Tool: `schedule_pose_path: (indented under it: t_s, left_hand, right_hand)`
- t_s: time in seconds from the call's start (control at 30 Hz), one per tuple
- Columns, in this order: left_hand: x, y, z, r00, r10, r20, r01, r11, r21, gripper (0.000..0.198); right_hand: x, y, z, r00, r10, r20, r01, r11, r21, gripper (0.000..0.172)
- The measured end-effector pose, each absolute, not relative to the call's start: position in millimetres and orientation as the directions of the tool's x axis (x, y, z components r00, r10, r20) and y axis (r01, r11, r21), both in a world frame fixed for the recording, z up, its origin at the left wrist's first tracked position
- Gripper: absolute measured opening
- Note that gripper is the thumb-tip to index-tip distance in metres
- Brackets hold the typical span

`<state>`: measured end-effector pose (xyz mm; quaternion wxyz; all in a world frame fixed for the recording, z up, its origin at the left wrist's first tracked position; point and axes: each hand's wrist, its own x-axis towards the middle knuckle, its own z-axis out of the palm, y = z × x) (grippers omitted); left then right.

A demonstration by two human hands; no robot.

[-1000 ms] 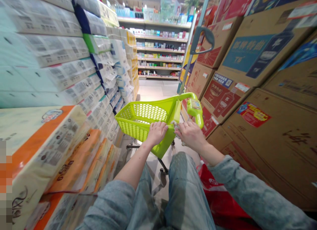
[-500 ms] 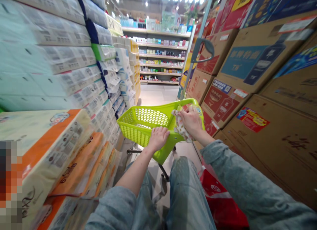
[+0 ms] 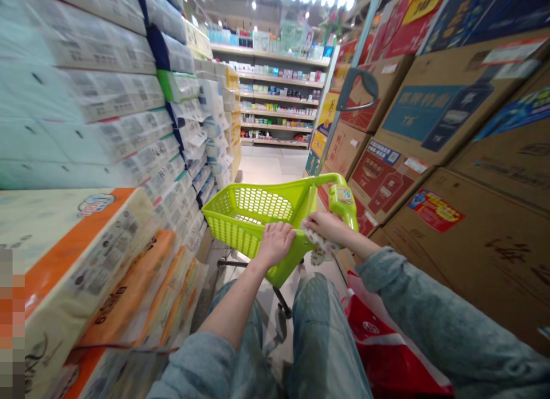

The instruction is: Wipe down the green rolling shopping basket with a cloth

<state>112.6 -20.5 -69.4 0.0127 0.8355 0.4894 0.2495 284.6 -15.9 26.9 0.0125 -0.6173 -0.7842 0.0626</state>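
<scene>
A small lime-green shopping cart [image 3: 227, 224] with a perforated plastic basket stands in front of my knees. My left hand [image 3: 275, 243] grips the near rim of the basket, its fingers curled over the edge. In my right hand [image 3: 330, 227] is a patterned white cloth [image 3: 321, 249], bunched and pressed against the near side rim by the cart's handle end. Part of the cloth hangs down outside the rim. A small label [image 3: 342, 194] shows on the green handle [image 3: 350, 210], just beyond my right hand.
Stacked tissue packs [image 3: 116, 95] line the left side, with orange-and-cream packs [image 3: 107, 238] closer. Cardboard cartons [image 3: 429, 106] rise on the right, behind a grey pole with a handle [image 3: 344, 95]. A red bag [image 3: 387, 347] lies by my right leg. Stocked shelves [image 3: 279, 89] stand ahead.
My right hand has drawn the cloth from the cart's handle bar down and nearer to me, onto the side rim, uncovering the handle's label. My left hand has stayed on the rim.
</scene>
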Motion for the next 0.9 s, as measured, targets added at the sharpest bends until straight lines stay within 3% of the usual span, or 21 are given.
schedule_pose_path:
  t_s: [0.23,0.33,0.47,0.6,0.77,0.9]
  left_hand:
    - [112.8,-21.0,-69.3,0.396,0.824,0.405,0.816,-0.518,0.257,0.037]
    - [112.6,-21.3,-69.4,0.394,0.820,0.416,0.810,-0.523,0.264,0.036]
    - [112.3,-22.3,-69.1,0.389,0.820,0.420,0.812,-0.520,0.265,0.036]
    - [112.4,-22.7,-66.0,0.392,0.828,0.401,0.811,-0.517,0.274,0.035]
    - [116.8,-21.1,-58.4,0.366,0.861,0.354,0.816,-0.479,0.322,0.037]
    - [121.7,-18.1,-55.0,0.333,0.875,0.352,0.816,-0.454,0.357,0.040]
  right_hand:
    - [279.1,12.2,24.1,-0.096,0.932,0.349,0.995,0.096,0.018,0.031]
    - [285.8,19.8,19.9,-0.095,0.975,0.200,0.992,0.110,-0.065,0.024]
    - [301.7,18.8,10.6,-0.266,0.962,-0.064,0.945,0.247,-0.214,0.022]
    - [315.8,17.8,3.5,-0.457,0.885,-0.085,0.836,0.395,-0.380,0.018]
    - [321.2,35.2,-3.0,-0.443,0.887,-0.130,0.804,0.329,-0.496,0.015]
    - [318.4,50.5,-2.3,-0.409,0.903,-0.133,0.812,0.293,-0.505,0.016]
